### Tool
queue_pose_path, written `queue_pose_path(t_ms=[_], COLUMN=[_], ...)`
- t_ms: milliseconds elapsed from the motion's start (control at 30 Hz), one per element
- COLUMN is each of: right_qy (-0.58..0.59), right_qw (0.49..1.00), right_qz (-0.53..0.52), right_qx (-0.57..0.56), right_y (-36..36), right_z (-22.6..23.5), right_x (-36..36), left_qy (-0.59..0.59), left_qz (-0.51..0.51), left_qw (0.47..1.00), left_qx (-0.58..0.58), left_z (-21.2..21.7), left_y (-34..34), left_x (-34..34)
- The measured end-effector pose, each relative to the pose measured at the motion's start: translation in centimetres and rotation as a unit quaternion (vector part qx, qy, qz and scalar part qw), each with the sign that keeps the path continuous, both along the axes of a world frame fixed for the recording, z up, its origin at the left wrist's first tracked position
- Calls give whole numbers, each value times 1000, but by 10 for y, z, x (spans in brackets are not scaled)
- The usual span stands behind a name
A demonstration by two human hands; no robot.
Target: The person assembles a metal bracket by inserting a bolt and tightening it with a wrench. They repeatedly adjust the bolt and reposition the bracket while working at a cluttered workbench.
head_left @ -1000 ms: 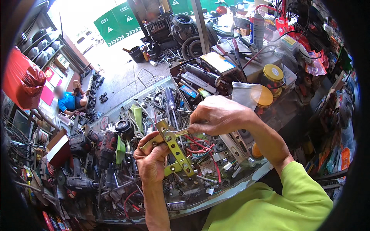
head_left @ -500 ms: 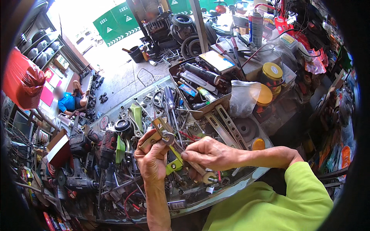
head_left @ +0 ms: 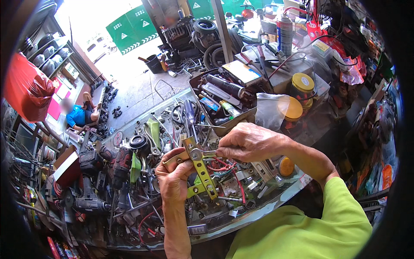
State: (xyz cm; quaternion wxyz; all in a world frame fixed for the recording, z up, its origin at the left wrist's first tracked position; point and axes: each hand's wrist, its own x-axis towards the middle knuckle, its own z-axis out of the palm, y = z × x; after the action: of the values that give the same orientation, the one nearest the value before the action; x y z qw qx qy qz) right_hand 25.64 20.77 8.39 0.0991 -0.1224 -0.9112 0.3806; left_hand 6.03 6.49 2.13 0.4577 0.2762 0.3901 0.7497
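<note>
Two hands: both over the middle of the bench [head_left: 271,208], work held up clear of the glass top.
Left hand [head_left: 174,181]: fingers curled and grasping the bracket, thumb pressed along its side.
Right hand [head_left: 254,142]: fingers clenched on the wrench [head_left: 210,153], knuckles up, forearm in from the right.
Bracket [head_left: 207,181]: yellowish metal strip with a row of holes, tilted, side arms sticking out to the left; hangs above the clutter between the bench's near and far edges.
Wrench: head against the bracket's face near its upper end; grip on the bolt too small to tell.
Under the hands: loose hardware, red wires [head_left: 240,185], small metal parts.
Bench, far side: screwdriver [head_left: 189,113], dark handle toward the far edge; black round cap [head_left: 138,141] nearer the far left corner.
Bench, left edge: red-and-black drill [head_left: 120,162] among other tools.
Bench, right: slotted bars [head_left: 264,169]; orange disc [head_left: 286,166] near the right edge; tool tray [head_left: 241,118] at the far right corner.
Beyond right edge: yellow-lidded jar [head_left: 302,82].
Background: seated person in blue [head_left: 77,115], left of the doorway.
</note>
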Motion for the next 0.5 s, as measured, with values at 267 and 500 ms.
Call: queue_pose_path(t_ms=[267,500], right_qy=[-13,-3], right_qw=[997,989], right_qz=[19,44], right_qx=[73,143], right_y=[27,25], right_z=[-3,5], right_x=[-3,-2], left_qy=[-13,-20], left_qz=[-2,-9], left_qw=[1000,999], left_qx=[-25,-27], left_z=[-5,-3], left_y=[1,2], left_x=[3,6])
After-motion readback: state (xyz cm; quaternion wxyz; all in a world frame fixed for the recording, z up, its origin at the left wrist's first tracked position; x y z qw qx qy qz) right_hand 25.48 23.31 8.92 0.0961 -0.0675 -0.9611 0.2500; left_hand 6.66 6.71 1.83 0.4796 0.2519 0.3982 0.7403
